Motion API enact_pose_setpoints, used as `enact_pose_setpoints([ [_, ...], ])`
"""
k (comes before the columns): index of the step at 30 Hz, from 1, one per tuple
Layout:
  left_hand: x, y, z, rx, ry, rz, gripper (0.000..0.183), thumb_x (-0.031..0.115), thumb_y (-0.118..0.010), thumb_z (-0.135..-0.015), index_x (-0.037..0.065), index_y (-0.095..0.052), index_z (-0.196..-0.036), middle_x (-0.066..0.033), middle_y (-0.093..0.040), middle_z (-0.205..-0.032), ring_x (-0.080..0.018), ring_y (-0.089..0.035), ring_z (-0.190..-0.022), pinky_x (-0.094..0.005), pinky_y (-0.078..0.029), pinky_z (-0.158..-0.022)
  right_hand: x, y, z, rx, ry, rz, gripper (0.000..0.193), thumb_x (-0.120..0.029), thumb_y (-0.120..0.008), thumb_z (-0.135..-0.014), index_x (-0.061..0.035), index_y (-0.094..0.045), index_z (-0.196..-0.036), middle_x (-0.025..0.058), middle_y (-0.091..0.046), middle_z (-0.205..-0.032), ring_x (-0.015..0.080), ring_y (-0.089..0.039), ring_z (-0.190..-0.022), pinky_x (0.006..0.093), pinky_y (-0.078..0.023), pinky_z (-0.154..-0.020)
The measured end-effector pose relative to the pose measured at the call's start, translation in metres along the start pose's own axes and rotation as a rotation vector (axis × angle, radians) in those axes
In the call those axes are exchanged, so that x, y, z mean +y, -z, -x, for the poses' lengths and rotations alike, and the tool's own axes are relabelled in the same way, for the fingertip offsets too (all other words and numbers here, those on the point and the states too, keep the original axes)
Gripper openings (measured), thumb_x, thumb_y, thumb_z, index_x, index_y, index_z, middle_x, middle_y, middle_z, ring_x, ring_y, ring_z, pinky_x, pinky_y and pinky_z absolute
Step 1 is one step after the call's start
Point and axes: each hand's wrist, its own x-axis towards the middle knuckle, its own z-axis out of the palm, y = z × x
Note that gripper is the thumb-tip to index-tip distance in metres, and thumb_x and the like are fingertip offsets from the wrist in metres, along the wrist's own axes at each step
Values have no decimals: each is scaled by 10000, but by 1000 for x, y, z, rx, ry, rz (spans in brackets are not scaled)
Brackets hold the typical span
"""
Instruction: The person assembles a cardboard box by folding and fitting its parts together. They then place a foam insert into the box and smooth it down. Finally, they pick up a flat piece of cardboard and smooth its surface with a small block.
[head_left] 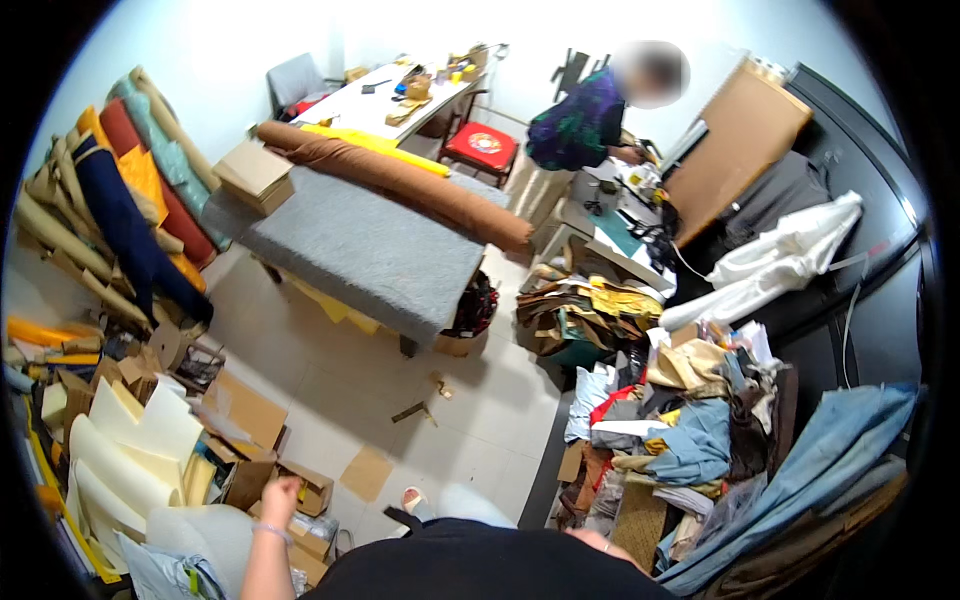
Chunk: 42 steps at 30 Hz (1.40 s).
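My left hand (279,497) hangs low at the left, a band round its wrist. Its fingers are curled in, and nothing shows sticking out of them. Just beyond it stand open cardboard boxes (318,487); I see no contact with them. Of my right hand (597,541) only a small part shows at the right edge of my black top (460,562); its fingers are hidden. Nearest to that hand is a heap of fabric and leather scraps (695,435).
A grey-covered table (370,250) bears a brown roll (400,185) and a cardboard stack (253,176). Material rolls (115,215) lean at the left. A person (577,120) works at a cluttered bench (610,215). Scraps (412,411) and a cardboard piece (366,473) lie on the floor.
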Motion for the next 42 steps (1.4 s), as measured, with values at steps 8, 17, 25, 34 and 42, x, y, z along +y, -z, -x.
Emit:
enact_pose_setpoints([
  [8, 65, 144, -78, 324, 159, -9, 125, 128, -716, -851, 15, -745, -895, -150, -686, -868, -321, -667, -816, -384, -535, -741, -259, 9, -166, 189, 201, -95, 162, -157, -675, -909, -16, -742, -953, 52, -721, -812, 131, -647, -651, 269, -494, -565],
  [17, 17, 190, -25, 607, 659, -21, 104, 78, -747, -824, -14, -700, -829, -150, -659, -841, -277, -668, -763, -356, -535, -719, -749, -203, -274, -173, 615, 171, 286, -260, -597, -961, -13, -726, -895, 40, -680, -754, 139, -607, -626, 281, -468, -550],
  [25, -59, 265, -189, 495, 877, 38, 338, 216, -721, -905, -55, -602, -742, -188, -577, -747, -325, -553, -659, -410, -456, -643, -1066, -429, -298, -305, 514, 2, 244, -308, -550, -1004, -103, -651, -1089, 31, -709, -959, 171, -682, -839, 330, -545, -718],
  [34, -56, 412, -637, 130, 35, -27, 324, 250, -663, -946, -12, -641, -1137, -181, -626, -1156, -345, -627, -1079, -382, -502, -936, -1221, -491, -390, 168, 324, -352, 576, -408, -721, -900, -75, -538, -1334, 90, -620, -1206, 241, -620, -1006, 433, -548, -784],
  [42, -41, 438, -897, -57, -26, 43, 491, 306, -679, -937, -20, -556, -1283, -226, -574, -1271, -356, -573, -1192, -412, -475, -1007, -1288, -500, -499, 477, 202, -467, 750, -470, -912, -656, -31, -627, -1194, 112, -680, -1075, 241, -634, -900, 390, -522, -698],
])
